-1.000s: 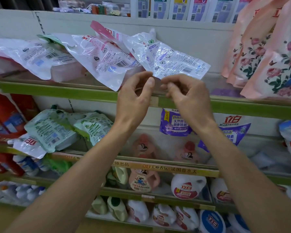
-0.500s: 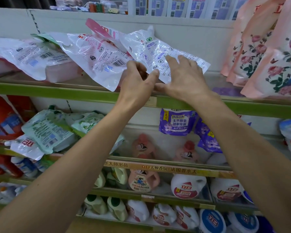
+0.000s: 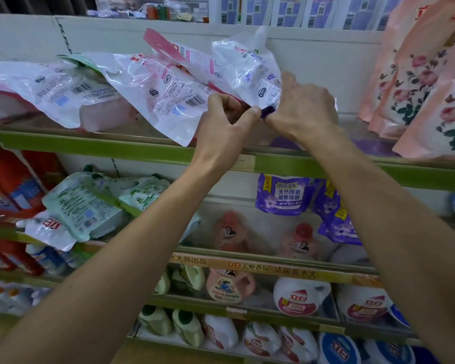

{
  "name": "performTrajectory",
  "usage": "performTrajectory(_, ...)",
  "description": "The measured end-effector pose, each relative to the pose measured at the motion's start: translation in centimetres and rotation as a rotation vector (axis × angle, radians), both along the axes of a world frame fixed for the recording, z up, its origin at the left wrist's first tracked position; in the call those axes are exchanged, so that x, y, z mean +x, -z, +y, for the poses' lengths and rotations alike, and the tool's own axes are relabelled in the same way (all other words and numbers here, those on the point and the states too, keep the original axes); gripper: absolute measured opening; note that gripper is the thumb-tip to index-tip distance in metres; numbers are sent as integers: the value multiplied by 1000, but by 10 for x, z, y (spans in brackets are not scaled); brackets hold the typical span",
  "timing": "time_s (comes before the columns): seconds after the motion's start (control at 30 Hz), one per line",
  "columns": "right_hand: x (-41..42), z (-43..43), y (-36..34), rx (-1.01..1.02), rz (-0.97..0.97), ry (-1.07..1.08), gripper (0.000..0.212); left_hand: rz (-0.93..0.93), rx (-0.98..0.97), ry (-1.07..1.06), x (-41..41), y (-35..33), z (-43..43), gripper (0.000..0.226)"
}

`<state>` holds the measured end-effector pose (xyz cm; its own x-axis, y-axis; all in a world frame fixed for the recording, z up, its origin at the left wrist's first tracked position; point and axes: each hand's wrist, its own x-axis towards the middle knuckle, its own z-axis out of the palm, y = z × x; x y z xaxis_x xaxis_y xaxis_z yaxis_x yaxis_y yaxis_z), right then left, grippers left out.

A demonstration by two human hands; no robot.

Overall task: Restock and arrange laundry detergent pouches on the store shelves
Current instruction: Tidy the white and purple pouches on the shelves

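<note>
Several white-backed detergent pouches lie flat on the upper green-edged shelf (image 3: 90, 147). The rightmost white pouch (image 3: 247, 72) is tilted up, its lower edge pinched by both hands. My left hand (image 3: 226, 124) grips that edge from the left with thumb and fingers. My right hand (image 3: 302, 106) holds the same edge from the right, covering the pouch's corner. A pink-and-white pouch (image 3: 166, 93) lies just left of it, partly under it. Another white pouch (image 3: 61, 88) lies further left.
Pink floral pouches (image 3: 426, 82) stand at the shelf's right end. Below are purple pouches (image 3: 286, 194), green-and-white pouches (image 3: 84, 206) and red packs (image 3: 8, 179). Lower shelves hold pink, white and green detergent bottles (image 3: 300, 298). Blue-labelled packs (image 3: 286, 9) line the top shelf.
Both hands rose from in front of the shelf edge to the rightmost white pouch and closed on its lower edge. The pouch has bunched and tilted upward.
</note>
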<state>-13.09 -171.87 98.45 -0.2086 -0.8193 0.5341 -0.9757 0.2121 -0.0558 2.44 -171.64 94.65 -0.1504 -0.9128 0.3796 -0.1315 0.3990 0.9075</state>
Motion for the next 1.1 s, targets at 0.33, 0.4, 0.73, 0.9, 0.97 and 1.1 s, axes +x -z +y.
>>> performTrajectory(0.33,-19,26,4,-285,-377,-2,15,-200,64,121,-5,-7,-5,71)
performTrajectory(0.4,-23,33,3,-320,-492,-21,11,-184,79,173,-5,-5,-6,75)
performTrajectory(0.73,-35,55,-2,-631,-1129,-526,24,-112,75,290,6,-9,-10,108)
performTrajectory(0.9,-24,71,-10,-659,-1249,-793,24,-20,76,412,5,-14,-14,112)
performTrajectory(0.97,-19,78,-12,-619,-1242,-873,19,58,62,424,4,-14,-11,98)
performTrajectory(1.1,-14,89,-12,-571,-1276,-971,18,198,23,463,14,-17,7,81)
